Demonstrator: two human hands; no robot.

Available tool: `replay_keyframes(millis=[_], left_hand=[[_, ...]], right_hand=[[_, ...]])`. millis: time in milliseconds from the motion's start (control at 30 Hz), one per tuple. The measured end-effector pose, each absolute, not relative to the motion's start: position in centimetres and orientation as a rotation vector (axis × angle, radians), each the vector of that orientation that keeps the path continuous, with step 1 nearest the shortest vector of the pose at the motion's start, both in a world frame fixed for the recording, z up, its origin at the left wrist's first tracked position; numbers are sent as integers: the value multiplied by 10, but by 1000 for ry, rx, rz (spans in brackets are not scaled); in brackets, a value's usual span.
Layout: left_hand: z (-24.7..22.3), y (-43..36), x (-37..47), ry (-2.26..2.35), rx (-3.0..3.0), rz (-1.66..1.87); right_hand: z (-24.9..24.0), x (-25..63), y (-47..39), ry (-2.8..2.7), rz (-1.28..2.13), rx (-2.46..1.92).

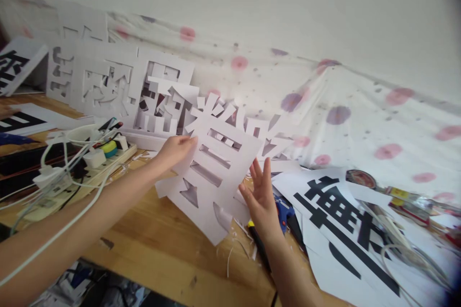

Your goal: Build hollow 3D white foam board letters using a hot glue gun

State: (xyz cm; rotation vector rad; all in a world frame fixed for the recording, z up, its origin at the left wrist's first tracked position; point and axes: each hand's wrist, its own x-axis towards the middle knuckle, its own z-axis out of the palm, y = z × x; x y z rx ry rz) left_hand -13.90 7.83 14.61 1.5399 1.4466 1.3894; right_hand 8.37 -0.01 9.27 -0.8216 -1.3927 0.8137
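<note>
A white cut-out character [209, 204], with several slots through it, is tilted over the table. My left hand [176, 151] pinches its left edge between thumb and fingers. Beside its right edge is my right hand [262, 196], fingers spread and palm turned toward the piece; whether the thumb touches it I cannot tell. More white cut-out characters [163, 100] lean against the wall behind. A blue glue gun [284, 211] lies just past my right hand, partly hidden by it.
At the left, a power strip [86, 172] holds plugs and tangled white cables. Paper sheets printed with black characters [331, 201] cover the right side. Paper scraps [234, 249] litter the wooden table [151, 240]. A flower-patterned plastic sheet [363, 129] hangs along the wall.
</note>
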Motion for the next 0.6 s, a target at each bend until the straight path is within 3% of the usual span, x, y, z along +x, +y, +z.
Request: replay_keyframes(millis=[100,233,600], left_hand=[[149,62,-134,1409,1472,1450],[142,55,-135,1342,1496,1510],[120,92,-139,1082,1589,1415]], right_hand=[[99,100,27,-1418,730,-885],[102,107,45,-1416,899,-906],[105,95,58,-1489,1019,-842]])
